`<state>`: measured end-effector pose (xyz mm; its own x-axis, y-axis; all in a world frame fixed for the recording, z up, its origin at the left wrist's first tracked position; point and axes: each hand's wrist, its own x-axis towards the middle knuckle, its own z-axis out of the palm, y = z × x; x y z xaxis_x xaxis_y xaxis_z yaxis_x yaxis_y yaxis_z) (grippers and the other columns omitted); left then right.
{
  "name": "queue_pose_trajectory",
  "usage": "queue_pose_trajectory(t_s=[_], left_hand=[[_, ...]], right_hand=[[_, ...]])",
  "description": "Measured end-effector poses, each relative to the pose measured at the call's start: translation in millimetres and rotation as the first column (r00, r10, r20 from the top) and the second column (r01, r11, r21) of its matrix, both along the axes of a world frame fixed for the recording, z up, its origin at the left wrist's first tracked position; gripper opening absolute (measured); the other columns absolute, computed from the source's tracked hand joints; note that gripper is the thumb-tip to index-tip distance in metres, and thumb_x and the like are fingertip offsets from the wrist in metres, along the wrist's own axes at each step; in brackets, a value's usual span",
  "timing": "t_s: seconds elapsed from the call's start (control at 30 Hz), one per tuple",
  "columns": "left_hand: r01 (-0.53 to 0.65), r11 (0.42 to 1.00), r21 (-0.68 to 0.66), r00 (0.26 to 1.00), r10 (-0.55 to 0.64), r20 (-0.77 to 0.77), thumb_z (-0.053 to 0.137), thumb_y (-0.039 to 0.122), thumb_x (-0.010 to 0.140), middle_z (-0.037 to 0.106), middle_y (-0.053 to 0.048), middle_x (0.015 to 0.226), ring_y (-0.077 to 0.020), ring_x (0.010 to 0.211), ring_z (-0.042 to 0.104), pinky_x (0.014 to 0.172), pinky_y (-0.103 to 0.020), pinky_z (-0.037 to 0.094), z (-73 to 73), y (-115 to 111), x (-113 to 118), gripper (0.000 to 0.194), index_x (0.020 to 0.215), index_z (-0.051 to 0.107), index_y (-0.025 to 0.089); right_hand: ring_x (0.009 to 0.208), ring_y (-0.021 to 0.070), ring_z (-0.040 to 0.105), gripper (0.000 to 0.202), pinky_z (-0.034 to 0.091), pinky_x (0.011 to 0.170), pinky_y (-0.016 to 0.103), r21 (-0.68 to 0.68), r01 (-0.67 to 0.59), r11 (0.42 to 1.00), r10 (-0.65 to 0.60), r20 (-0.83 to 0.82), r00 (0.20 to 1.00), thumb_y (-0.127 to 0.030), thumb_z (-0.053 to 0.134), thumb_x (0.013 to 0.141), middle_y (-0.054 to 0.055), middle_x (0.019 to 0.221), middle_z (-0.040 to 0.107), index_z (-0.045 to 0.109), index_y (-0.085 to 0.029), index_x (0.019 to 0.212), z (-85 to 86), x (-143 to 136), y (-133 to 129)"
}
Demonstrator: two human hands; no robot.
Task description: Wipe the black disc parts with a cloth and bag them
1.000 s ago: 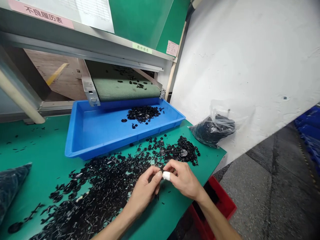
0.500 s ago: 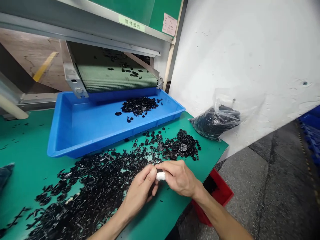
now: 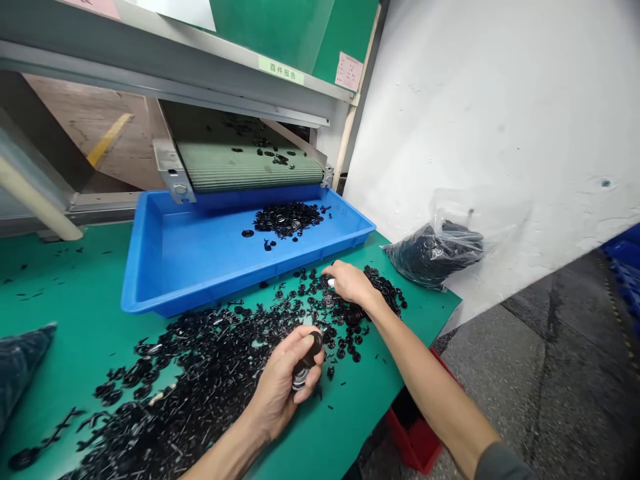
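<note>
My left hand [image 3: 287,380] is closed around a few round black plastic parts [image 3: 300,377], with a black disc [image 3: 315,343] under its thumb. It is above the front of the green tabletop, beside a wide heap of small black plastic pieces [image 3: 200,373]. Farther forward, my right hand [image 3: 350,283] reaches over a pile of black discs [image 3: 385,290] near the blue tray. Its fingers point left and are drawn together, and a white wrap [image 3: 331,283] covers one digit. Something dark shows at the fingertips, too small to make out.
A blue tray [image 3: 210,283] holding black parts stands below a green conveyor belt [image 3: 255,175]. To the right, a clear bag of black parts [image 3: 435,253] leans against the white wall. Another bag [image 3: 23,367] lies at left. A red bin [image 3: 423,447] stands below the table edge.
My right hand has moved away from my left, forward over the disc pile. The left hand has turned, showing the black parts in its grip. The view has shifted slightly.
</note>
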<state>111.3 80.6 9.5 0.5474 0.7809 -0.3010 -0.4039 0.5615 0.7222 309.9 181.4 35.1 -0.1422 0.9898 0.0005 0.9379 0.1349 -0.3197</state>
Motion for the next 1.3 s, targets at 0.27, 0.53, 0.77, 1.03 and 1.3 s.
queue_pose_trajectory(t_s=[0.27, 0.53, 0.77, 1.03, 1.3], left_hand=[[-0.061, 0.996, -0.067, 0.986, 0.071, 0.151, 0.063, 0.042, 0.086, 0.061, -0.001, 0.079, -0.0076, 0.056, 0.056, 0.032, -0.011, 0.035, -3.5, 1.0, 0.7, 0.024, 0.087, 0.059, 0.018], [-0.07, 0.997, -0.014, 0.993, 0.071, 0.097, 0.073, 0.033, 0.079, 0.057, 0.001, 0.077, -0.0087, 0.062, 0.058, 0.033, -0.011, 0.034, -4.3, 0.8, 0.0, 0.023, 0.08, 0.056, 0.018], [-0.101, 0.991, 0.082, 0.995, 0.102, -0.002, 0.07, 0.037, 0.081, 0.055, 0.002, 0.077, -0.0059, 0.052, 0.047, 0.031, -0.01, 0.028, -2.7, -1.0, 5.2, 0.026, 0.097, 0.061, 0.019], [-0.036, 0.983, 0.178, 0.992, 0.057, -0.11, 0.064, 0.05, 0.083, 0.054, 0.004, 0.058, -0.005, 0.043, 0.037, 0.034, -0.011, 0.028, -8.5, -4.7, 7.2, 0.032, 0.078, 0.057, 0.019], [0.02, 0.975, 0.22, 0.985, 0.019, -0.171, 0.057, 0.052, 0.088, 0.055, 0.005, 0.058, -0.0038, 0.04, 0.036, 0.035, -0.013, 0.026, -10.7, -5.0, 6.2, 0.033, 0.083, 0.056, 0.019]], right_hand=[[0.077, 0.0173, 0.059, 0.031, 0.04, 0.064, 0.023, -0.049, -0.052, 0.997, 0.047, -0.085, 0.995, -0.002, 0.06, 0.071, 0.005, 0.09, 0.065, 0.067, -0.016, 0.098, -10.9, 7.7, 13.4], [0.088, 0.0189, 0.058, 0.04, 0.042, 0.082, 0.03, 0.125, -0.017, 0.992, 0.051, -0.278, 0.959, -0.002, 0.046, 0.079, 0.005, 0.094, 0.065, 0.068, -0.019, 0.108, 6.8, 2.9, -23.3], [0.062, 0.0148, 0.065, 0.027, 0.052, 0.056, 0.025, 0.004, 0.045, 0.999, -0.035, -0.55, 0.834, -0.02, 0.048, 0.085, 0.004, 0.077, 0.067, 0.062, -0.013, 0.107, -1.6, -15.5, -70.2], [0.064, 0.0122, 0.064, 0.023, 0.053, 0.06, 0.024, -0.081, -0.032, 0.996, -0.043, -0.78, 0.625, -0.021, 0.054, 0.082, 0.004, 0.083, 0.069, 0.068, -0.014, 0.1, -6.7, -33.6, -122.4], [0.06, 0.0118, 0.061, 0.024, 0.052, 0.053, 0.022, -0.155, 0.074, 0.985, -0.171, -0.851, 0.497, -0.012, 0.055, 0.075, -0.002, 0.072, 0.06, 0.065, -0.016, 0.096, -14.5, -34.6, -125.9]])
